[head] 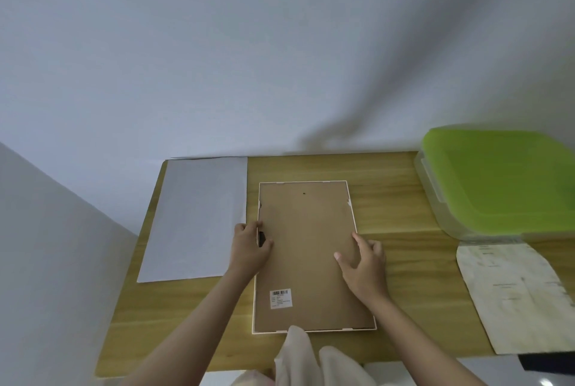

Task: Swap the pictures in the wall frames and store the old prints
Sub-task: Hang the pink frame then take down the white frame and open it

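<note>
One table, box far right, sheet left, frame face-down between them. My left hand curls round the frame's left edge; right hand rests flat on its back, fingers spread.

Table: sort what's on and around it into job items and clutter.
Job: frame, gripped by left hand, touched by right hand; white sheet; print; green-lidded box, likely storage.
Lying about: dark thing past the table edge, unidentifiable.
</note>
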Action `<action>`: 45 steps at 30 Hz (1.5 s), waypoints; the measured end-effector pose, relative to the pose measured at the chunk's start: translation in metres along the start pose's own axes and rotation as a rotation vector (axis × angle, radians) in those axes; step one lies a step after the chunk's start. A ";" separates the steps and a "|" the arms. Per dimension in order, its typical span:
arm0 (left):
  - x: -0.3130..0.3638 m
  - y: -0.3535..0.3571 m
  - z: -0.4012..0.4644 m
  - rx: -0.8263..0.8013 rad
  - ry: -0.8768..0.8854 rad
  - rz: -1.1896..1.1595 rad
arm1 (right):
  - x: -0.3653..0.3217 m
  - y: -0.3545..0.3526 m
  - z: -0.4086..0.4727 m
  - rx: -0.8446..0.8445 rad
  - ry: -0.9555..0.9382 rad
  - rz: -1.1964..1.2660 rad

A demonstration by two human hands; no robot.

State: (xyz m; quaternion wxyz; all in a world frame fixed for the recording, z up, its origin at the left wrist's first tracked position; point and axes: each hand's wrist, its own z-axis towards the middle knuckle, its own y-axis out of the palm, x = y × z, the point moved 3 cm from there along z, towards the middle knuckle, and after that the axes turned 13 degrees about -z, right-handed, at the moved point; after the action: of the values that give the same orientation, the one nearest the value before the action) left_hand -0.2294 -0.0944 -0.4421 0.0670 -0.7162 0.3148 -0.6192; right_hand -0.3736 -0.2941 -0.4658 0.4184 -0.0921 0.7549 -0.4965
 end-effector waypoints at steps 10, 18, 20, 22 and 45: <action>-0.028 0.006 -0.045 -0.009 -0.026 0.024 | 0.043 -0.022 -0.069 -0.242 -0.225 -0.032; -0.028 0.005 -0.039 -0.080 -0.061 0.054 | 0.046 -0.024 -0.070 -0.272 -0.205 -0.024; -0.028 0.006 -0.038 -0.095 -0.059 0.055 | 0.047 -0.023 -0.070 -0.279 -0.201 -0.022; -0.027 0.005 -0.036 -0.098 -0.056 0.047 | 0.047 -0.023 -0.071 -0.276 -0.189 -0.019; -0.026 -0.016 -0.019 -0.048 -0.071 -0.127 | 0.011 -0.021 -0.070 -0.192 -0.156 -0.045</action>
State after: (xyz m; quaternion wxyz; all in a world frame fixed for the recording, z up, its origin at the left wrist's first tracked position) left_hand -0.2417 -0.0619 -0.4521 0.0218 -0.7576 0.2809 -0.5888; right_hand -0.4370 -0.2638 -0.4436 0.4539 -0.1870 0.7620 -0.4224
